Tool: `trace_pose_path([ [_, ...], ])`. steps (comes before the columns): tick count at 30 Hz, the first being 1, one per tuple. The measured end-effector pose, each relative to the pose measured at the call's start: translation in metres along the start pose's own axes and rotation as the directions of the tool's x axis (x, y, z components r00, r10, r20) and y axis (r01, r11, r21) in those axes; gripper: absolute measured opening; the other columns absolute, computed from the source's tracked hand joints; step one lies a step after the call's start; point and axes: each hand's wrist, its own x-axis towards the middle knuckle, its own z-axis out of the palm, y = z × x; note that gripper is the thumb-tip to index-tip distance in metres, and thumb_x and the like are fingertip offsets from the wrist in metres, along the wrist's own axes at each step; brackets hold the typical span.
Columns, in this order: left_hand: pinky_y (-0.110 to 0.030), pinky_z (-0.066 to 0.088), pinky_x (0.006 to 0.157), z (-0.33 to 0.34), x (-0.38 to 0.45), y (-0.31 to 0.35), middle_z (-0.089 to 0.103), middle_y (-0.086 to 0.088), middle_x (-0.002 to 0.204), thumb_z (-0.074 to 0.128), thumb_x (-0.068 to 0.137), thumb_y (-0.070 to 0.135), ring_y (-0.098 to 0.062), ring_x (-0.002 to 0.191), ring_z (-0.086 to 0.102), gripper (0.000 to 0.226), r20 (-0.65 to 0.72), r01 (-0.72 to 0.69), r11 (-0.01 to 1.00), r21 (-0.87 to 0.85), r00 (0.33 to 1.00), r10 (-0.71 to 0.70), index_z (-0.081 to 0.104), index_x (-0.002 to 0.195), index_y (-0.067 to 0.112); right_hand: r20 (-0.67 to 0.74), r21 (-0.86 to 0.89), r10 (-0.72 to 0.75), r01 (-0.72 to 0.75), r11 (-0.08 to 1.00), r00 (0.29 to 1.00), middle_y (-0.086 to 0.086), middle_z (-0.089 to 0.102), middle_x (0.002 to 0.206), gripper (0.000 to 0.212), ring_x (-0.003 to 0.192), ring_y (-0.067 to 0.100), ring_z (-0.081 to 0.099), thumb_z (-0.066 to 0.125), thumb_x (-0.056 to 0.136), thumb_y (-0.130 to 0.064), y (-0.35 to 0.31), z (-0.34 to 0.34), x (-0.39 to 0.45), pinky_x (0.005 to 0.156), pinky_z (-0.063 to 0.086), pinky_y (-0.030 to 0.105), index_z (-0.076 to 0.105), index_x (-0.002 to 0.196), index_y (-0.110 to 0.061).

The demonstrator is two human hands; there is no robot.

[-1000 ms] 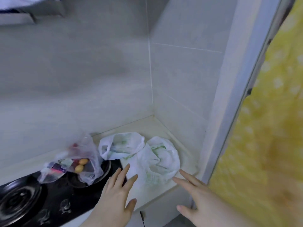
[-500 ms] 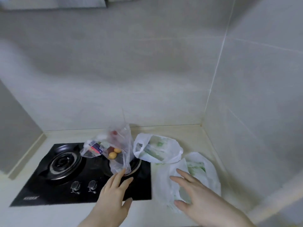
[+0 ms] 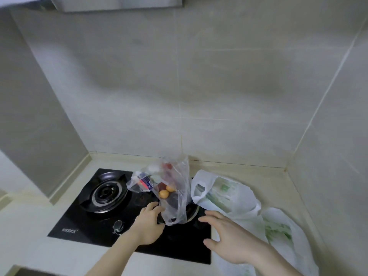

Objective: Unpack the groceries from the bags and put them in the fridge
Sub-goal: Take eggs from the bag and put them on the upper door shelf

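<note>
Clear bag holds 2 orange fruits; left hand touches it, both grips apart

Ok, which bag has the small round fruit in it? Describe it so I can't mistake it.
Find the black gas hob set in the counter. On its right burner stands a clear plastic bag, with two orange fruits showing through. The two bags to its right are opaque white with green print.
</note>
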Motion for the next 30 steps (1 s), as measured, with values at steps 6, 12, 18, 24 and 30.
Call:
trace_pose_path([
  [6,-0.050,0.034,0.114,-0.010,0.096,-0.030,0.035,-0.011,0.152,0.045,0.089,0.033,-0.040,0.135,0.037,0.056,0.106,0.008,0.998,0.065,0.994,-0.015,0.047,0.145,0.026,-0.055,0.026,0.084,-0.083,0.996,0.995,-0.021,0.019,0.163,0.060,0.149,0.003,0.027,0.056,0.100,-0.038,-0.010,0.020,0.034,0.117,0.024,0.019,0.035,0.156,-0.036],
  [12,-0.049,0.031,0.119,-0.010,0.154,-0.037,0.034,-0.010,0.152,0.050,0.079,0.033,-0.039,0.145,0.028,0.069,0.203,-0.049,0.978,0.203,0.979,0.006,0.043,0.147,0.028,-0.162,0.097,0.179,-0.165,0.982,0.970,-0.021,0.028,0.157,0.055,0.147,0.003,0.031,0.058,0.099,-0.036,-0.021,0.047,0.047,0.112,0.023,0.013,0.041,0.152,-0.038],
  [18,-0.049,0.032,0.117,0.008,0.180,-0.042,0.035,-0.011,0.153,0.050,0.090,0.020,-0.036,0.146,0.029,0.058,0.194,-0.059,0.958,0.281,0.981,0.004,0.036,0.146,0.017,-0.231,0.183,0.284,-0.245,0.952,0.931,-0.021,0.029,0.159,0.055,0.145,-0.001,0.033,0.059,0.099,-0.038,-0.034,0.067,0.046,0.110,0.022,0.010,0.042,0.151,-0.037],
  [24,-0.047,0.039,0.111,0.017,0.202,-0.043,0.038,-0.014,0.149,0.046,0.096,0.028,-0.035,0.138,0.039,0.050,0.063,-0.090,0.929,0.358,0.995,0.072,0.042,0.143,0.013,-0.208,0.180,0.365,-0.332,0.926,0.907,-0.020,0.027,0.160,0.056,0.145,0.004,0.034,0.058,0.099,-0.039,-0.040,0.065,0.048,0.118,0.029,0.022,0.040,0.152,-0.038],
  [30,-0.042,0.042,0.108,0.019,0.221,-0.044,0.048,-0.013,0.145,0.051,0.095,0.021,-0.033,0.136,0.043,0.047,0.080,-0.076,0.942,0.326,0.995,0.052,0.042,0.140,0.010,-0.204,0.167,0.375,-0.345,0.924,0.904,-0.020,0.026,0.161,0.054,0.148,0.005,0.031,0.057,0.101,-0.037,-0.045,0.056,0.059,0.116,0.027,0.019,0.040,0.153,-0.038],
])
